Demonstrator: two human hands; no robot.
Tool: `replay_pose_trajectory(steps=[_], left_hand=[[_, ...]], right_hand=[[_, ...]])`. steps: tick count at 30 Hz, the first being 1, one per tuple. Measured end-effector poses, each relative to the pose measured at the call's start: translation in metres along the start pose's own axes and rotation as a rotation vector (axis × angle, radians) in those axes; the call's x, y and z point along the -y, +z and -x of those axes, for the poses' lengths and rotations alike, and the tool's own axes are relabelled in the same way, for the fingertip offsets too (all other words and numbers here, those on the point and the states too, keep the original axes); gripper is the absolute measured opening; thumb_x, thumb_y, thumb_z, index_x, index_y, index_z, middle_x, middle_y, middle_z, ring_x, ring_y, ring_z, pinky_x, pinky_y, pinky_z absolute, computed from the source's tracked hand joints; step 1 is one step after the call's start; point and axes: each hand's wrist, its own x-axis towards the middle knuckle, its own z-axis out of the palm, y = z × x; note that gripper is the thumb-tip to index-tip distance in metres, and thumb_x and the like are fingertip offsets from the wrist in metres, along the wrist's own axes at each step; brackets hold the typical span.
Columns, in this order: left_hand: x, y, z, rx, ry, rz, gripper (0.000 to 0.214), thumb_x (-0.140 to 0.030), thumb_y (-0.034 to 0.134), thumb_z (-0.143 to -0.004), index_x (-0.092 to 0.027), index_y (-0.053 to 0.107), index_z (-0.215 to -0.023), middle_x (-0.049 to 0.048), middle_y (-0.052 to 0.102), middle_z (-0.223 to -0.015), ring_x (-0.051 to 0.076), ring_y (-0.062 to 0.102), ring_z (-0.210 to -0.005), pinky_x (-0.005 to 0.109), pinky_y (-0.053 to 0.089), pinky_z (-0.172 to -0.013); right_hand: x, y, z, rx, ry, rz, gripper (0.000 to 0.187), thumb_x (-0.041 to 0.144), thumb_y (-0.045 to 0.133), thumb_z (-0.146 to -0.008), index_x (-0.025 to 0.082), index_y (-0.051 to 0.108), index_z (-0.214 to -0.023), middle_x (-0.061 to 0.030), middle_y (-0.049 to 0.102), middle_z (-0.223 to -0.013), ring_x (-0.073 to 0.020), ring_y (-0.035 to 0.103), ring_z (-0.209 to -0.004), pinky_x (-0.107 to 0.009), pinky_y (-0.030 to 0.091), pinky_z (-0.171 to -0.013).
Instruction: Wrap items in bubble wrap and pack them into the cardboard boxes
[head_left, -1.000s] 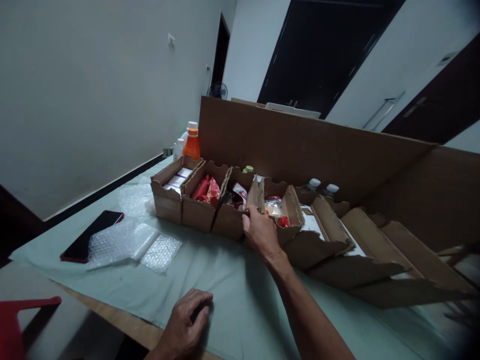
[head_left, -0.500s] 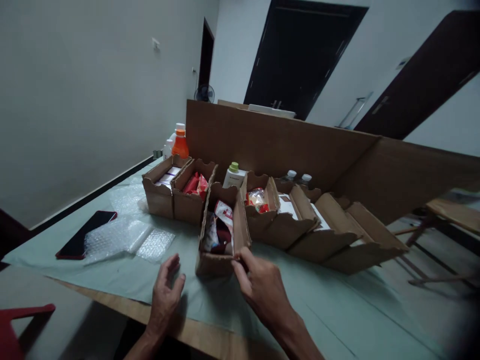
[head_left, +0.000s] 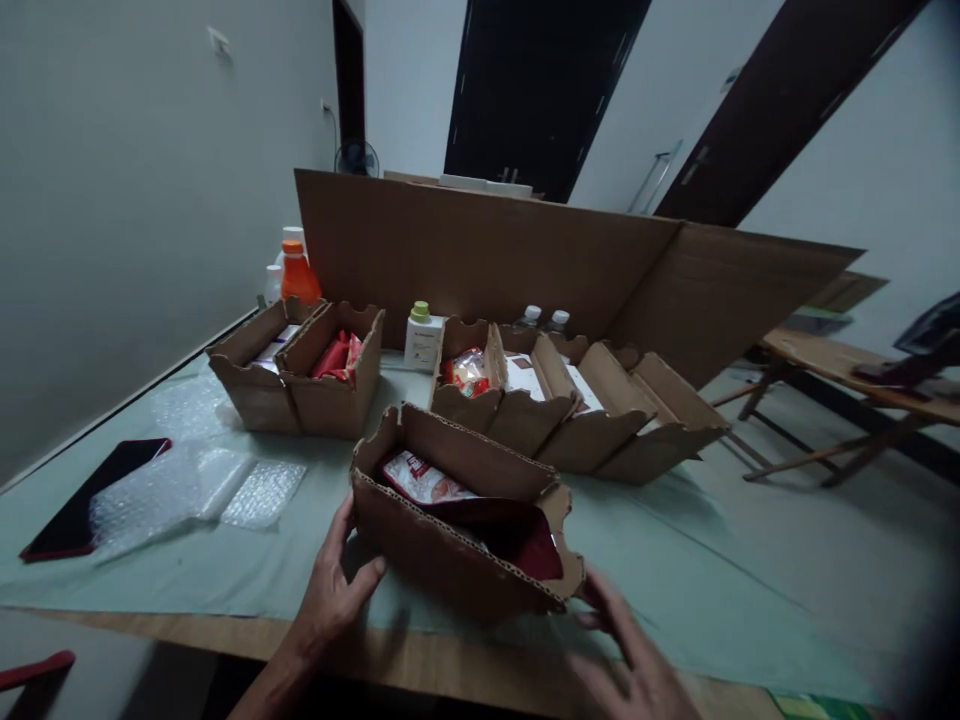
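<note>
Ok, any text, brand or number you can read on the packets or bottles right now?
Nothing can be read in this view.
White packet in the cardboard box: red print, too blurred.
White bottle: label too small.
Orange bottle: no legible label.

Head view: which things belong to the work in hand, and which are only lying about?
In hand: cardboard tray, its red-and-white snack packet, left hand, right hand.
Lying about: phone, bubble wrap, orange bottle, green-capped white bottle, other cardboard trays.
</note>
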Motion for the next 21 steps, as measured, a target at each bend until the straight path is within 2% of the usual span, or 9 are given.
replay_pose_trajectory(steps=[1, 3, 6, 8, 10, 14, 17, 21], left_hand=[[-0.001, 0.002, -0.001, -0.005, -0.019, -0.014, 0.076, -0.038, 0.066, -0.082, -0.02, 0.037, -0.15, 0.0144, 0.05, -0.151, 0.033, 0.047, -0.141, 0.051, 0.037, -0.118], [-0.003, 0.006, -0.003, -0.019, -0.045, -0.05, 0.069, -0.036, 0.063, -0.083, -0.02, 0.042, -0.147, 0.0135, 0.056, -0.145, 0.032, 0.053, -0.135, 0.049, 0.043, -0.114], [-0.005, 0.019, -0.005, -0.066, -0.048, -0.099, 0.064, -0.035, 0.061, -0.083, -0.019, 0.046, -0.142, 0.0126, 0.062, -0.137, 0.031, 0.058, -0.128, 0.046, 0.048, -0.109], [-0.005, 0.033, -0.012, -0.054, -0.047, -0.098, 0.065, -0.035, 0.061, -0.083, -0.018, 0.045, -0.143, 0.0133, 0.061, -0.137, 0.03, 0.059, -0.128, 0.046, 0.048, -0.108], [-0.005, 0.051, -0.023, 0.0, -0.03, -0.078, 0.066, -0.033, 0.061, -0.083, -0.018, 0.043, -0.144, 0.0142, 0.059, -0.14, 0.03, 0.056, -0.131, 0.047, 0.045, -0.112], [0.002, 0.084, -0.042, 0.054, 0.05, -0.066, 0.07, -0.026, 0.06, -0.079, -0.018, 0.042, -0.146, 0.0146, 0.052, -0.148, 0.03, 0.046, -0.142, 0.051, 0.033, -0.12], [0.016, 0.089, -0.041, 0.077, 0.059, -0.086, 0.074, -0.023, 0.061, -0.08, -0.02, 0.038, -0.15, 0.0139, 0.047, -0.154, 0.029, 0.039, -0.147, 0.053, 0.028, -0.123], [0.025, 0.081, -0.032, 0.085, -0.006, -0.091, 0.072, -0.024, 0.058, -0.084, -0.019, 0.034, -0.152, 0.0158, 0.047, -0.154, 0.028, 0.044, -0.144, 0.053, 0.031, -0.122]], right_hand=[[-0.002, 0.013, 0.006, 0.053, 0.02, 0.009, 0.067, 0.045, 0.069, -0.079, 0.024, 0.055, -0.141, -0.016, 0.067, -0.133, -0.0322, 0.069, -0.116, -0.042, 0.061, -0.091], [0.001, 0.04, 0.01, 0.078, 0.044, 0.001, 0.073, 0.045, 0.073, -0.076, 0.022, 0.054, -0.142, -0.0162, 0.064, -0.137, -0.0351, 0.064, -0.123, -0.049, 0.057, -0.099], [0.01, 0.062, -0.008, 0.008, 0.032, -0.065, 0.064, 0.045, 0.068, -0.081, 0.021, 0.056, -0.14, -0.0155, 0.065, -0.135, -0.0338, 0.064, -0.123, -0.049, 0.055, -0.101], [0.012, 0.062, -0.03, -0.065, 0.039, -0.106, 0.055, 0.045, 0.065, -0.084, 0.019, 0.061, -0.132, -0.016, 0.069, -0.127, -0.0323, 0.067, -0.116, -0.045, 0.056, -0.097], [0.008, 0.053, -0.056, -0.133, 0.056, -0.123, 0.05, 0.046, 0.065, -0.082, 0.016, 0.064, -0.122, -0.0164, 0.072, -0.119, -0.032, 0.069, -0.111, -0.045, 0.056, -0.095], [-0.018, 0.038, -0.088, -0.181, 0.085, -0.159, 0.048, 0.047, 0.06, -0.081, 0.016, 0.062, -0.117, -0.0153, 0.073, -0.115, -0.0297, 0.071, -0.101, -0.043, 0.057, -0.088], [-0.042, 0.045, -0.083, -0.192, 0.119, -0.16, 0.047, 0.045, 0.054, -0.087, 0.016, 0.057, -0.124, -0.0148, 0.072, -0.117, -0.0277, 0.071, -0.101, -0.042, 0.057, -0.088], [-0.061, 0.062, -0.065, -0.253, 0.104, -0.07, 0.054, 0.048, 0.053, -0.086, 0.016, 0.058, -0.129, -0.0165, 0.069, -0.126, -0.0323, 0.062, -0.122, -0.049, 0.05, -0.101]])
